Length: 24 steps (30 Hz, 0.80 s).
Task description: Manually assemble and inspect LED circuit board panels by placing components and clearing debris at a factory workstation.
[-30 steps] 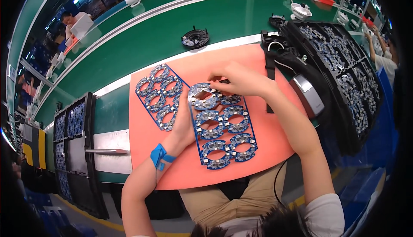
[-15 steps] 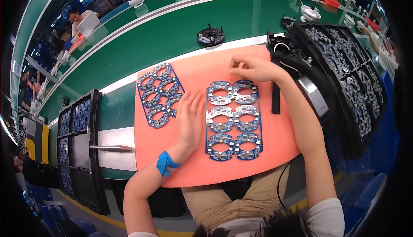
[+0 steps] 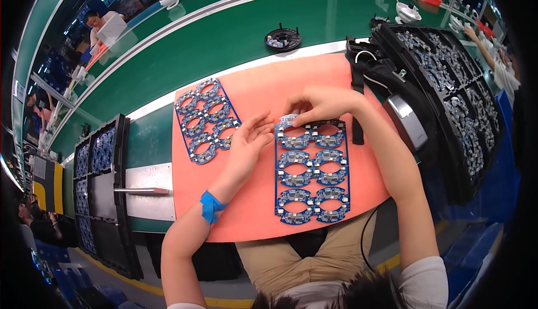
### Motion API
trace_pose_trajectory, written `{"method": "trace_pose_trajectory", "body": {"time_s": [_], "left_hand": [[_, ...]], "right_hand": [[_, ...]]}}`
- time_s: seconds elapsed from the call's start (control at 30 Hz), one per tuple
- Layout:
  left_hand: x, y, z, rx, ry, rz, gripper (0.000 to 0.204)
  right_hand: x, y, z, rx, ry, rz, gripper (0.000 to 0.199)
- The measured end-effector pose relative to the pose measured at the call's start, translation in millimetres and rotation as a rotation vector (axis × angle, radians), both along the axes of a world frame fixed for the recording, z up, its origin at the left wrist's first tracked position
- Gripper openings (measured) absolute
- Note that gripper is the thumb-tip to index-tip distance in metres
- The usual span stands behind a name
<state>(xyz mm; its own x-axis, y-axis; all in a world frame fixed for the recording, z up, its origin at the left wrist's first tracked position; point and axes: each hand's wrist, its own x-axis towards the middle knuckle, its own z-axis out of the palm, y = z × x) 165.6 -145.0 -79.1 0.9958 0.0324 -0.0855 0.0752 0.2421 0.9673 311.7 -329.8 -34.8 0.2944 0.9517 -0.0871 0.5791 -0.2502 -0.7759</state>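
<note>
A blue circuit board panel (image 3: 312,187), made of joined ring-shaped boards in two columns, lies in front of me on the orange-pink mat (image 3: 252,197). At its far left end my right hand (image 3: 320,106) is closed, thumb and fingers pinching the edge; the fingertips are partly hidden. My left hand (image 3: 246,145), with blue tape on its wrist, is beside the panel's left edge, fingers apart and holding nothing. A second panel of the same kind (image 3: 205,119) lies at a slant farther left on the mat.
Black trays of circuit boards stand right (image 3: 448,107) and left (image 3: 98,194). A black device with a silver face (image 3: 406,123) and cables sits by the mat's right edge. Behind the mat is a round black part with prongs (image 3: 282,40). A metal plate (image 3: 148,208) lies left.
My right hand has come down and left onto the panel's far edge. The panel sits nearer me and slightly farther right. My left hand's fingers have turned toward the panel.
</note>
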Motion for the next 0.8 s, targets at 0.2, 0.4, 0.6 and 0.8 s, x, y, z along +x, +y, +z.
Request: {"method": "trace_pose_trajectory", "body": {"time_s": [0.2,0.4,0.6,0.8], "left_hand": [[-11.2,-2.4,12.4,1.761,-0.386,0.206,0.051],[-14.8,7.7,38.4,1.703,-0.126,0.213,0.027],[-13.4,14.2,38.1,1.017,-0.435,0.300,0.044],[2.6,1.4,15.3,-0.367,-0.123,-0.030,0.048]], "right_hand": [[0.5,-2.4,3.8,-0.005,0.053,-0.158,0.029],[4.5,4.1,-6.6,0.355,-0.462,-0.410,0.028],[-18.1,28.0,-3.8,0.571,-0.569,-0.232,0.026],[-39.9,39.8,-6.6,0.624,-0.350,-0.230,0.027]]}}
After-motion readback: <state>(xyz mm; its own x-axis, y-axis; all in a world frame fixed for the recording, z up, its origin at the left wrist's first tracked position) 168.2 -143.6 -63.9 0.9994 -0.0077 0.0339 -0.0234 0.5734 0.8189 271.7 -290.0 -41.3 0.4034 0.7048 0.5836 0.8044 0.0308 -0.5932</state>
